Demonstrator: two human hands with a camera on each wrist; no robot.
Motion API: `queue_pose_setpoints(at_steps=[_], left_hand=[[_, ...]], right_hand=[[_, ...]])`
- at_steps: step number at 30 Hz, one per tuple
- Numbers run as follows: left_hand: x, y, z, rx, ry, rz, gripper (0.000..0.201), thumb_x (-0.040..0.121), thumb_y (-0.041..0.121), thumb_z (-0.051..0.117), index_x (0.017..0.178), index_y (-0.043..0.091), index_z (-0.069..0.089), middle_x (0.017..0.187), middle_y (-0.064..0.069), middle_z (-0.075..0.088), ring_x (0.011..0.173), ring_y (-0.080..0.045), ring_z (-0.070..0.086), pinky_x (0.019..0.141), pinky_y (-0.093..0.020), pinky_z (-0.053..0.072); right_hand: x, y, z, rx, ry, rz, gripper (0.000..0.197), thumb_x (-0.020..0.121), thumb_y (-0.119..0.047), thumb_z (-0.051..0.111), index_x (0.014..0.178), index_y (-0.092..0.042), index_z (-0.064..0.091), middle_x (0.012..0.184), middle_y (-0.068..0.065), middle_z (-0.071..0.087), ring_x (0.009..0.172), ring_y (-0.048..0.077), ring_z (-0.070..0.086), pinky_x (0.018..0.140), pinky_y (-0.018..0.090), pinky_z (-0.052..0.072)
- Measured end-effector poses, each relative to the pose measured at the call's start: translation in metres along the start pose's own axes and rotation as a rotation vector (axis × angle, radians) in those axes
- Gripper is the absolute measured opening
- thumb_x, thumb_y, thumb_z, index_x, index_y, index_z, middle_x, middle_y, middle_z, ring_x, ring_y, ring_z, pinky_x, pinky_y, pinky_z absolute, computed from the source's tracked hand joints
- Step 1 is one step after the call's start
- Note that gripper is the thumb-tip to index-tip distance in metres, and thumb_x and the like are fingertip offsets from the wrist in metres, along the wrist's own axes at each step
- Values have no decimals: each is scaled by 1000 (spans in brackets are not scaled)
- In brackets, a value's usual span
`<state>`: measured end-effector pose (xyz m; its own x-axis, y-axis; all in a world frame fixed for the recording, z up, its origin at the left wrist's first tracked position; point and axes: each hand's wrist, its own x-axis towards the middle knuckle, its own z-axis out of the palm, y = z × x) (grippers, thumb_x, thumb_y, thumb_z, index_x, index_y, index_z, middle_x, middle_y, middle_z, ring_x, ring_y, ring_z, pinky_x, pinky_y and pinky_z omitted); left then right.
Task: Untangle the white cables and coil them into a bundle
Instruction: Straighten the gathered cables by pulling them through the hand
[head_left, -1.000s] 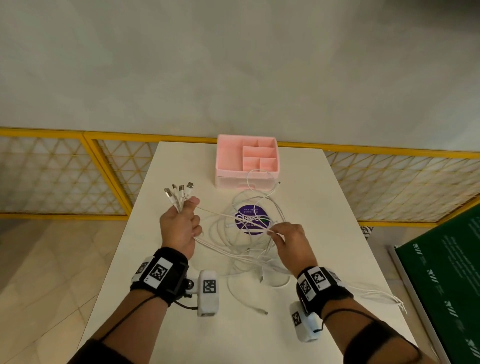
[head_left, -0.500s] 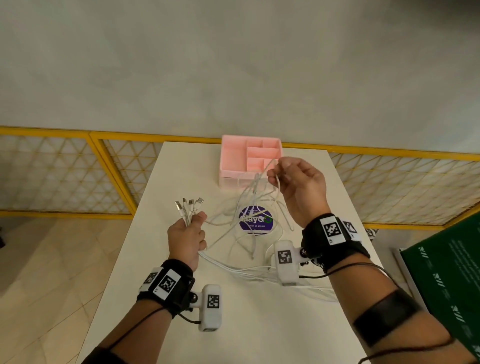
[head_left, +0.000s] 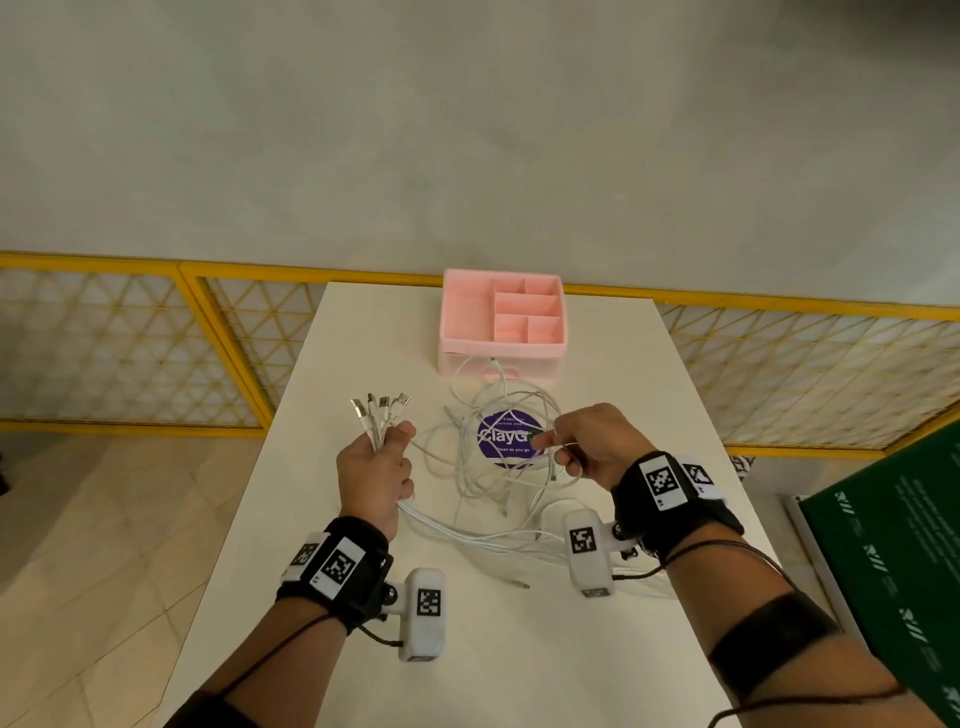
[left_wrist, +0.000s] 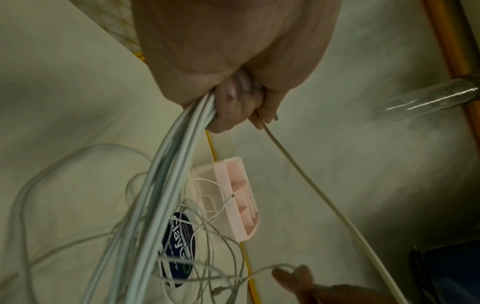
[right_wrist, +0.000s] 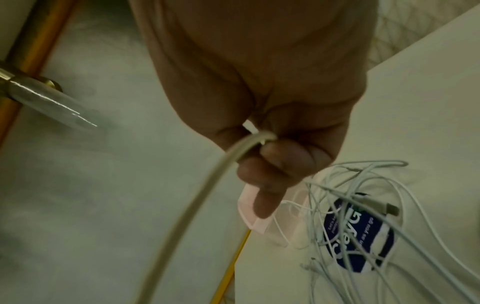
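Note:
Several white cables lie tangled over the middle of the white table. My left hand is fisted round a bunch of them, their USB plugs sticking up above the thumb. In the left wrist view the gathered strands run down out of the left hand. My right hand pinches a single cable just right of the tangle. The right wrist view shows that cable gripped in the curled fingers, trailing down and away.
A pink compartment organiser stands at the table's far edge, one cable end lying against its front. A round purple sticker lies under the tangle. Yellow railings flank the table. A green board stands at the right.
My right hand rose toward the pink organiser pulling a strand out of the tangle, then came back down to table level right of the sticker. The left hand kept its hold.

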<state>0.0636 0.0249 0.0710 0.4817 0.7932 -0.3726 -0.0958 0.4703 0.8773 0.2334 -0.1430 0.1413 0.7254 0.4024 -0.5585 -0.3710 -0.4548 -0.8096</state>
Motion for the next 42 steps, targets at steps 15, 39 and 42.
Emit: queue_pose_setpoints(at_steps=[15, 39, 42], left_hand=[[-12, -7, 7, 20, -28, -10, 5, 93, 10, 67, 88, 10, 66, 63, 4, 35, 45, -7, 23, 40, -21, 17], [-8, 2, -8, -26, 32, -10, 20, 96, 26, 65, 88, 8, 66, 50, 9, 30, 42, -7, 20, 37, -19, 16], [-6, 6, -10, -96, 70, 15, 33, 97, 36, 63, 78, 9, 60, 48, 9, 26, 38, -6, 20, 37, -17, 15]], right_hand=[[-13, -8, -9, -64, -161, -429, 31, 105, -10, 39, 119, -8, 67, 57, 15, 55, 39, 21, 37, 41, 24, 32], [25, 6, -136, 774, 579, -279, 14, 101, -10, 42, 105, -20, 51, 67, 4, 50, 54, 20, 51, 54, 30, 50], [33, 36, -180, 608, 800, -97, 28, 101, -16, 44, 125, -19, 59, 83, 4, 68, 79, 22, 65, 62, 30, 51]])
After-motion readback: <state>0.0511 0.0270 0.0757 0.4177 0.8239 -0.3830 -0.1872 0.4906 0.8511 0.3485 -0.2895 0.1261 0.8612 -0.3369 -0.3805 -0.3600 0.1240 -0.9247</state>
